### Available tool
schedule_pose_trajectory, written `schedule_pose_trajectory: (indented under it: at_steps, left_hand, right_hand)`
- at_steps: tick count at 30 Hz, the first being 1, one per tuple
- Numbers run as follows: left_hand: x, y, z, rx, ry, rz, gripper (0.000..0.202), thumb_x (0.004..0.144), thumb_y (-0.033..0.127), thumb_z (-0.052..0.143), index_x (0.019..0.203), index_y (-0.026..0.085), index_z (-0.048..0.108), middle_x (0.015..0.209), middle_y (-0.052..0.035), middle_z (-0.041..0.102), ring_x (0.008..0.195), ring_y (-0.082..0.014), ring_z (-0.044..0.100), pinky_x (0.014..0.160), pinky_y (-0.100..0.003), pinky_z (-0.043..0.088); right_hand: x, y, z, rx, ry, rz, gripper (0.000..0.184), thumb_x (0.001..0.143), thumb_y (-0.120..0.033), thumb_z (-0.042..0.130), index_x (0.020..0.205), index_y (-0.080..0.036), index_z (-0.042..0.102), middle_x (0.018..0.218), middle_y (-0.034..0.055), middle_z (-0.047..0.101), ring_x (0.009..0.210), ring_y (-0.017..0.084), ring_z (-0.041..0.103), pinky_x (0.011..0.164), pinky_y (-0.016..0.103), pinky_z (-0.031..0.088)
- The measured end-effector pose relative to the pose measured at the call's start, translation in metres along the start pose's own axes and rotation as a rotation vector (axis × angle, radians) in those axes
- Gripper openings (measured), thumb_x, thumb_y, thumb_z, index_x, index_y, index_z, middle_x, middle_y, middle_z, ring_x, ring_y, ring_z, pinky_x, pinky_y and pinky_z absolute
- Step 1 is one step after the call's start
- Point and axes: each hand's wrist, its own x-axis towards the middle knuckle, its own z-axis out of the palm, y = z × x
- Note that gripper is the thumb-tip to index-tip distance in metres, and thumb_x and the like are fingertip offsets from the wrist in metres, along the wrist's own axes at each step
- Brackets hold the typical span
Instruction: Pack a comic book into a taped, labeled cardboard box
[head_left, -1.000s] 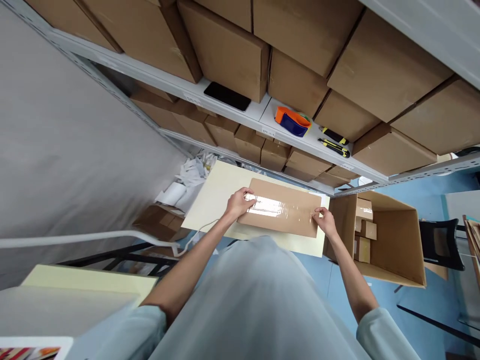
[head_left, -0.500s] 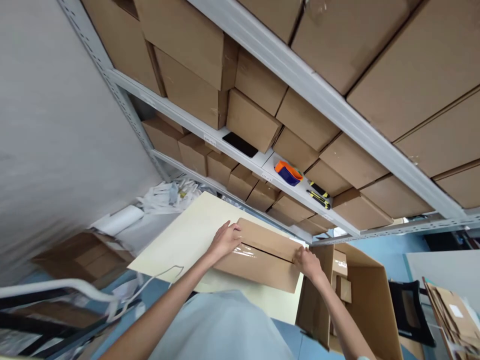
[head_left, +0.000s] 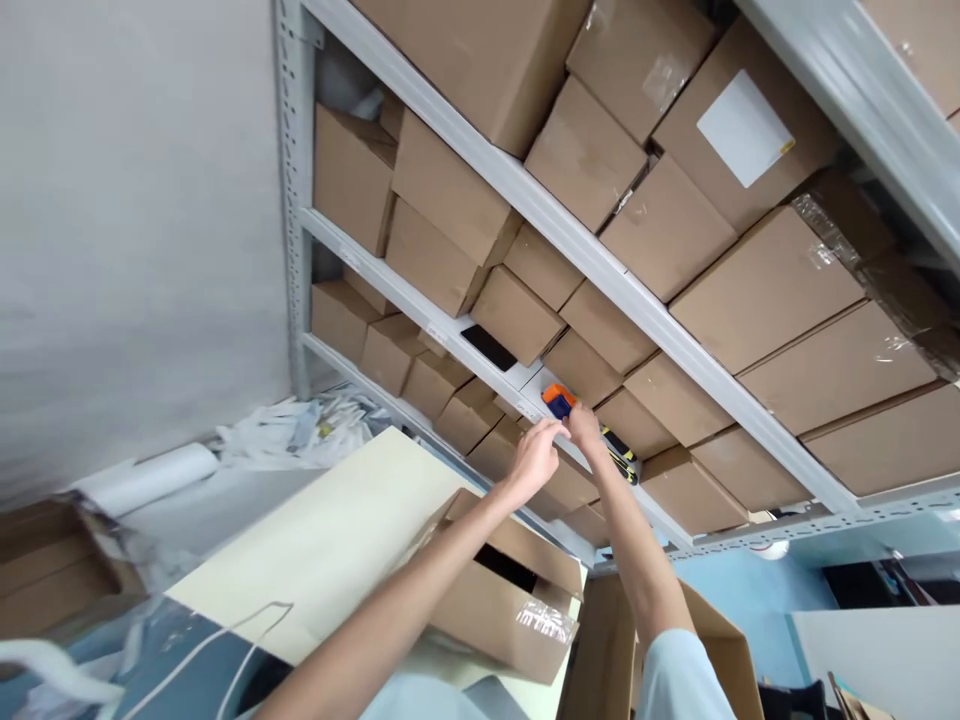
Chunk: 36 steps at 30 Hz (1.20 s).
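Note:
At the shelf edge my right hand (head_left: 583, 424) has its fingers closed at the near end of an orange and dark blue tape dispenser (head_left: 558, 400), which still rests at the shelf. Close beside it, my left hand (head_left: 535, 458) is raised with its fingertips pinched together by the dispenser; anything between them is too small to make out. Below my arms a cardboard box (head_left: 510, 610) lies on a cream board (head_left: 315, 535). Its top flaps stand slightly apart over a dark gap, and shiny clear tape shows on its near right end. My left forearm hides part of the box.
Yellow and black cutters (head_left: 621, 462) lie right of the dispenser, and a flat black object (head_left: 488, 347) lies left of it. Cardboard boxes fill the metal shelves (head_left: 600, 270). A large open carton (head_left: 600, 640) stands at the lower right, a white roll (head_left: 150, 478) at left.
Both hands have left the box and reached forward to the dispenser on the shelf. The box's top flaps have parted a little. The view has tilted up toward the shelves.

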Motion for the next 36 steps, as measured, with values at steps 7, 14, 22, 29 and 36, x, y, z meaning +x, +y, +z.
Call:
schedule_pose_trajectory:
  at_steps: [7, 14, 22, 29, 36]
  left_hand:
    - [-0.044, -0.029, 0.002, -0.108, 0.028, -0.156, 0.057, 0.073, -0.014, 0.048, 0.101, 0.023, 0.082, 0.131, -0.0057, 0.076, 0.106, -0.0203, 0.079, 0.093, -0.033, 0.067]
    - [-0.069, -0.035, -0.014, -0.270, 0.053, -0.169, 0.037, 0.078, -0.001, 0.058, 0.099, 0.021, 0.080, 0.129, -0.0085, 0.076, 0.101, -0.0192, 0.079, 0.083, -0.030, 0.069]
    - [-0.141, -0.029, -0.047, -0.304, 0.003, -0.216, 0.023, 0.097, 0.041, 0.071, 0.112, 0.025, 0.078, 0.111, -0.0054, 0.081, 0.093, -0.0211, 0.082, 0.086, -0.034, 0.069]
    - [-0.174, -0.001, -0.054, -0.309, -0.030, -0.198, 0.014, 0.097, 0.035, 0.073, 0.104, 0.023, 0.077, 0.103, -0.0038, 0.080, 0.087, -0.0184, 0.077, 0.083, -0.029, 0.066]
    - [-0.190, 0.027, -0.084, -0.252, -0.188, -0.093, 0.011, 0.100, 0.031, 0.072, 0.103, 0.023, 0.079, 0.109, -0.0067, 0.082, 0.103, -0.0226, 0.077, 0.095, -0.033, 0.064]
  right_hand:
    - [0.009, -0.001, 0.037, 0.075, 0.028, 0.086, 0.050, 0.099, -0.008, 0.056, 0.148, 0.000, 0.055, 0.140, 0.0311, 0.071, 0.135, 0.035, 0.069, 0.113, 0.039, 0.048]
    - [-0.024, 0.019, 0.048, 0.283, 0.103, 0.035, 0.044, 0.110, -0.027, 0.048, 0.149, -0.007, 0.052, 0.129, 0.0210, 0.075, 0.117, 0.029, 0.074, 0.104, 0.036, 0.053]
    - [-0.206, -0.004, 0.102, 1.400, 0.149, -0.110, 0.055, 0.100, -0.058, 0.070, 0.136, -0.018, 0.065, 0.132, 0.0142, 0.076, 0.121, 0.028, 0.071, 0.112, 0.044, 0.054]
    - [-0.279, -0.032, 0.092, 1.539, 0.142, -0.002, 0.050, 0.101, -0.058, 0.072, 0.134, -0.021, 0.069, 0.128, 0.0110, 0.078, 0.122, 0.025, 0.072, 0.114, 0.042, 0.056]
    - [-0.306, -0.018, 0.069, 1.501, -0.056, -0.070, 0.056, 0.098, -0.072, 0.070, 0.120, -0.021, 0.077, 0.123, 0.0142, 0.082, 0.116, 0.033, 0.077, 0.110, 0.053, 0.061]
